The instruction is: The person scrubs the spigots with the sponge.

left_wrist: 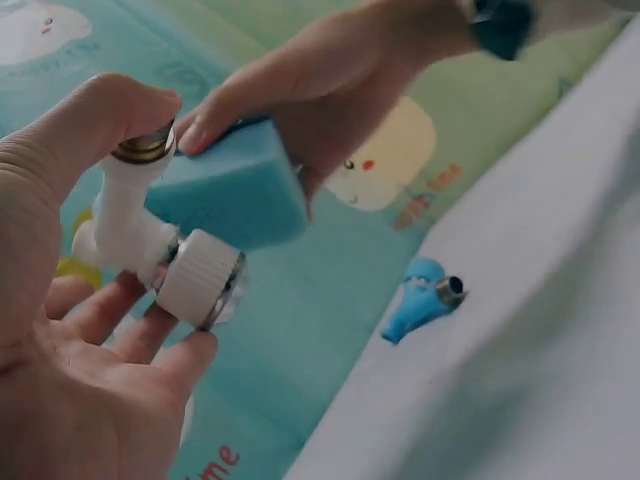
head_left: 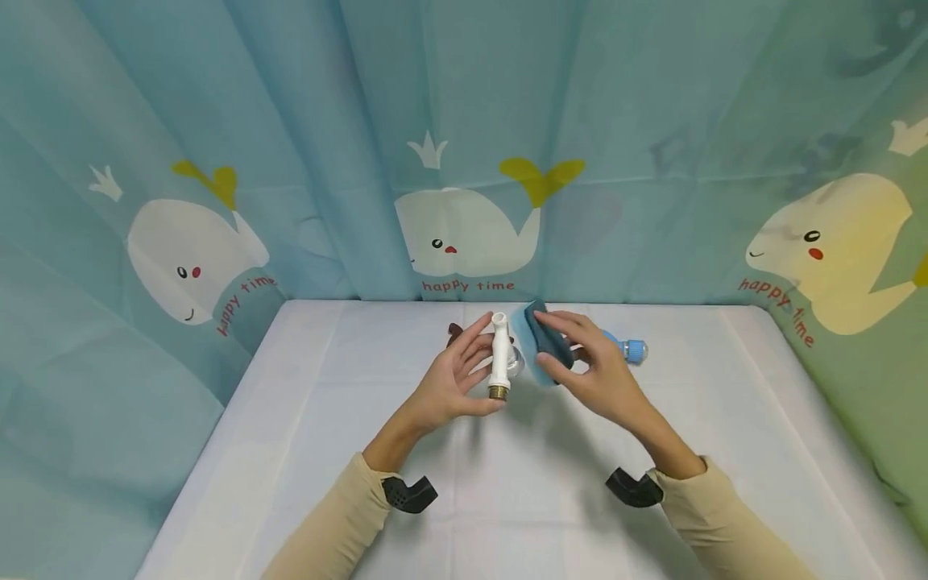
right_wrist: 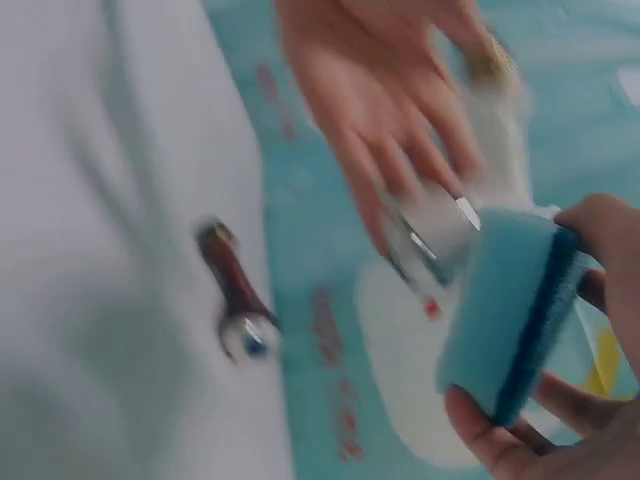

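Note:
My left hand (head_left: pixel 453 379) holds a white faucet (head_left: pixel 500 354) above the table, thumb at its brass threaded end (left_wrist: pixel 145 148) and fingers along the other side. A ribbed white collar (left_wrist: pixel 200 278) with a clear tip sticks out of the faucet's side. Right beside it, my right hand (head_left: pixel 598 370) pinches a blue sponge (right_wrist: pixel 505 310) between thumb and fingers. The sponge has a light blue soft body and a thin dark blue scouring layer. Its light side faces the faucet, very close to it in the head view.
A blue faucet (left_wrist: pixel 425 297) lies on the white table (head_left: pixel 348 483) behind my right hand. Behind my left hand lies a dark red-brown faucet (right_wrist: pixel 236 285) with a shiny end. A teal curtain (head_left: pixel 326 161) with whale prints hangs along the table's back edge.

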Available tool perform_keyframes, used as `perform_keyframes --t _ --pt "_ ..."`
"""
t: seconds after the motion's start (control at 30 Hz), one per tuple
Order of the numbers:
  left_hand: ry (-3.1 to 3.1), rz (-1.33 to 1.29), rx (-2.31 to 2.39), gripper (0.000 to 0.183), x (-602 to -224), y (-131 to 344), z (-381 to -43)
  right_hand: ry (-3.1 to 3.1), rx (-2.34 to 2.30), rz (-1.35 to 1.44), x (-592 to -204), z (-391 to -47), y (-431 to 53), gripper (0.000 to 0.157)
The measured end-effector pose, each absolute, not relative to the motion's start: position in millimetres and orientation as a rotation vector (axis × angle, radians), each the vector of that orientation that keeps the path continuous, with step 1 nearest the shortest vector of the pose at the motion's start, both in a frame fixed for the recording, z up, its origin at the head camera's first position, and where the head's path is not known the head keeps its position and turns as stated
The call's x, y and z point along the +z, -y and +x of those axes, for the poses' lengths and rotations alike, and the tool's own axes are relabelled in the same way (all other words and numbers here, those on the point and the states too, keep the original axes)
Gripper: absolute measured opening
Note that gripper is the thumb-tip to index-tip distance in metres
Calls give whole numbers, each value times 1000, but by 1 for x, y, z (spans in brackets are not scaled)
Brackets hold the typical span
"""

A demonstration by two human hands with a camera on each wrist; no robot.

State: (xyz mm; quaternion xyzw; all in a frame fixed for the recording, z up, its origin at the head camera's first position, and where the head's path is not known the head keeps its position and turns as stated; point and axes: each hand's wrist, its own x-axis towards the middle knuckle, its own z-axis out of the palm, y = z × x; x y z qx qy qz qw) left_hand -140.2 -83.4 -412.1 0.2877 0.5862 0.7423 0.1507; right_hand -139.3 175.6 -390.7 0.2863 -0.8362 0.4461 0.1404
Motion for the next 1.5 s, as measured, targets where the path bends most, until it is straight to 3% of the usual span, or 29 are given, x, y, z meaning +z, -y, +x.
perform_keyframes --t 0.5,1.03,1.33,1.5 --pt "-1633 714 2255 111 -410 83 -143 2454 1145 738 -404 -130 -163 52" --pt "-1511 462 2428 98 -420 78 -149 2390 696 900 -402 -135 -159 50" --pt "-1511 408 2450 98 -423 76 -154 2412 686 869 -402 -138 -160 49" --pt "-1536 557 2381 106 -424 80 -152 2415 1015 849 -396 -139 -161 51"
